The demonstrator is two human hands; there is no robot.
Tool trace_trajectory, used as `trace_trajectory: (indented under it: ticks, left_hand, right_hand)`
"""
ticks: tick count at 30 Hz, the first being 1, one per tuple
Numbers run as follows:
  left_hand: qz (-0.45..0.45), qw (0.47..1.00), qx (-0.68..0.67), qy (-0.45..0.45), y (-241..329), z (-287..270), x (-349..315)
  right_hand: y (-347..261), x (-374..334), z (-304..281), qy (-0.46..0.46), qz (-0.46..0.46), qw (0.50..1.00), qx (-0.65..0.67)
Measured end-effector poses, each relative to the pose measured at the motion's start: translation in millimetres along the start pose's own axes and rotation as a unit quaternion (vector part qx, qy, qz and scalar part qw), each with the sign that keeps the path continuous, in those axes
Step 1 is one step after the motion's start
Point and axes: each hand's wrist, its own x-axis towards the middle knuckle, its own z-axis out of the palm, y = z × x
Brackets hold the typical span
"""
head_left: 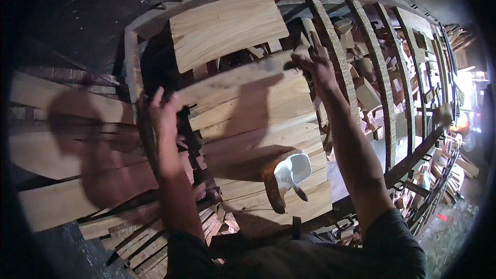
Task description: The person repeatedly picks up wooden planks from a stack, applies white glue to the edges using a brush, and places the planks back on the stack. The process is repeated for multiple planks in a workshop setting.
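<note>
We see a pale plank (pixel 232 83) lying along the far edge of a row of boards (pixel 289 109). Our left hand (pixel 166 113) is at its left end, fingers parted; our right hand's (pixel 320 74) fingers bend over the other end, though we cannot tell whether they grip. Nearer us stands a tub (pixel 272 182) with a brush (pixel 300 192); rightward, wood scraps (pixel 368 94) lie between bars (pixel 368 46).
</note>
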Motion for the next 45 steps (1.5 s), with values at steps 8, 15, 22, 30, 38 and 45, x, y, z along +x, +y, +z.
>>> trace_trajectory:
  ticks: [8,15,22,30,38,45]
  left_hand:
    - [-0.066,0.992,-0.098,-0.041,-119,-35,-126]
    - [-0.048,0.957,-0.258,-0.121,-179,-57,-185]
    - [-0.042,0.988,-0.137,-0.064,-167,-56,-202]
    - [-0.054,0.99,-0.123,-0.04,-140,-57,-204]
    - [0.042,0.999,-0.014,-0.029,-171,-53,-205]
    - [-0.032,0.975,0.22,-0.023,-158,-47,-188]
  right_hand:
    - [95,-103,-29,0.024,0.089,0.996,0.004]
    - [126,-151,-55,0.019,0.033,0.997,-0.073]
    - [137,-151,-63,0.019,0.079,0.992,-0.092]
    - [182,-141,-69,0.103,-0.062,0.971,-0.205]
    - [147,-261,-69,0.054,0.053,0.984,-0.159]
    - [205,-266,-72,0.066,0.025,0.996,-0.056]
